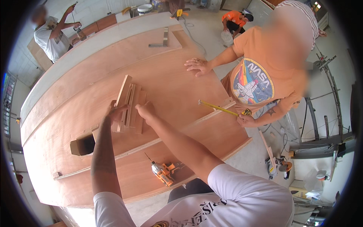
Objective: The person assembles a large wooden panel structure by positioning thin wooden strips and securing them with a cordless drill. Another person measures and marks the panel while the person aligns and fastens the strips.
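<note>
A small bundle of wooden strips (pixel 131 102) lies above the large plywood panel (pixel 168 85), its pieces side by side and slightly uneven at the ends. My left hand (pixel 116 112) is closed around the left side of the bundle, where one longer strip (pixel 123 90) stands proud of the others. At the right side, my right hand (pixel 146 112) is closed, its fingertips pinching a strip's edge. Nearer to me a cordless drill (pixel 162 173), orange and grey with a long bit, lies on the panel. An open cardboard box (pixel 82 146) sits beside my left forearm.
A co-worker (pixel 261 72) stands at the right edge, one hand on the panel, the other holding a yellow tape measure (pixel 223 109). A metal square (pixel 163 39) lies at the far side. Long battens (pixel 166 137) cross the panel. Two other people are farther back.
</note>
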The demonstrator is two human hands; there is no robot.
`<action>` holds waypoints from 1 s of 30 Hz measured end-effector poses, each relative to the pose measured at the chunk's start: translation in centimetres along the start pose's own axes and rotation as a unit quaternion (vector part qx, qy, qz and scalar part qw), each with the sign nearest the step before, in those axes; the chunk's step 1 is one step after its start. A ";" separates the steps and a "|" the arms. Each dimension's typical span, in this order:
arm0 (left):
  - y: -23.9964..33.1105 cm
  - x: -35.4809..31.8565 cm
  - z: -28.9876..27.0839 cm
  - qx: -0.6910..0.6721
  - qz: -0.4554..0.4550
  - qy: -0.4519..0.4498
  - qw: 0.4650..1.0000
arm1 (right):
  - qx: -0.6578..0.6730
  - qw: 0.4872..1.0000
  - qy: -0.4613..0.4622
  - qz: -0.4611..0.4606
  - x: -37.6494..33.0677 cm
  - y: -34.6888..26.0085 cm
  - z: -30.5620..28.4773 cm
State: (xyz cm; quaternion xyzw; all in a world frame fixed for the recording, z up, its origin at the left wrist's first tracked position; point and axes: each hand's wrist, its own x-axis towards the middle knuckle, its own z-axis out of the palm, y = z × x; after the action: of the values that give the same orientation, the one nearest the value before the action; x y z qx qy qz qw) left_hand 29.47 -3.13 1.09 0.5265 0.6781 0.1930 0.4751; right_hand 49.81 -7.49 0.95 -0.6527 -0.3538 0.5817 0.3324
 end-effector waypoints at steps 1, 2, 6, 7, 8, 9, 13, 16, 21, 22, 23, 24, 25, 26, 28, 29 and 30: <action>0.8 -1.1 1.7 -0.036 -0.016 -0.007 0.999 | -0.016 0.999 0.042 -0.010 0.6 1.4 -0.4; 2.1 -2.1 3.2 -0.075 -0.027 -0.010 0.997 | -0.038 0.995 0.085 -0.026 1.8 2.5 -0.4; -2.7 0.1 3.9 -0.103 -0.010 0.035 0.994 | 0.061 0.997 0.034 -0.022 2.1 2.3 -1.8; -2.2 -0.4 4.5 -0.124 -0.008 0.020 0.992 | 0.139 0.990 0.018 -0.009 2.3 2.7 -2.7; -1.7 -1.0 5.5 -0.144 -0.006 0.006 0.989 | 0.126 0.992 -0.007 -0.030 2.3 3.3 -3.5; -1.5 -1.6 5.9 -0.164 -0.004 -0.009 0.986 | 0.113 0.992 -0.037 -0.053 1.9 3.3 -3.9; -1.2 -3.8 7.7 -0.291 0.074 -0.016 0.954 | 0.109 0.983 -0.119 -0.089 -0.4 2.6 -4.0; -0.1 -5.7 8.4 -0.302 0.062 -0.013 0.951 | 0.167 0.975 -0.097 -0.106 -1.0 1.6 -2.7; 2.9 -8.1 9.9 -0.251 0.224 0.029 0.941 | 0.120 0.946 -0.169 -0.250 -1.6 0.8 -6.4; 2.6 -8.0 9.6 -0.197 0.296 0.067 0.932 | 0.142 0.926 -0.137 -0.321 -2.4 0.6 -5.3; 2.2 -7.9 8.5 -0.147 0.314 0.080 0.935 | 0.167 0.901 -0.101 -0.388 -3.2 0.4 -4.3; 2.6 -8.1 7.6 -0.098 0.329 0.083 0.936 | 0.145 0.892 -0.124 -0.410 -3.8 -0.1 -4.3; 3.6 -9.3 7.2 -0.119 0.340 0.060 0.931 | 0.124 0.883 -0.141 -0.431 -4.2 -0.6 -4.8; 5.1 -10.7 6.7 -0.139 0.352 0.035 0.925 | 0.102 0.873 -0.155 -0.450 -4.4 -0.8 -5.4; 3.7 -11.0 7.3 -0.153 0.311 0.030 0.938 | 0.049 0.882 -0.153 -0.443 -4.0 0.0 -6.0; 2.8 -11.1 7.6 -0.160 0.291 0.026 0.943 | 0.023 0.885 -0.151 -0.439 -4.0 0.6 -6.1; 1.2 -11.1 8.0 -0.136 0.324 0.063 0.934 | 0.044 0.887 -0.182 -0.423 -4.4 1.4 -5.9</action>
State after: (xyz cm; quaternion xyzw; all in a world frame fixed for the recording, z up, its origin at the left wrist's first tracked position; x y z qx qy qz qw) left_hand 36.88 -14.53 3.11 0.6347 0.4666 0.4597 0.4099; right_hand 55.42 -12.10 2.65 -0.3082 -0.6244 0.5100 0.5051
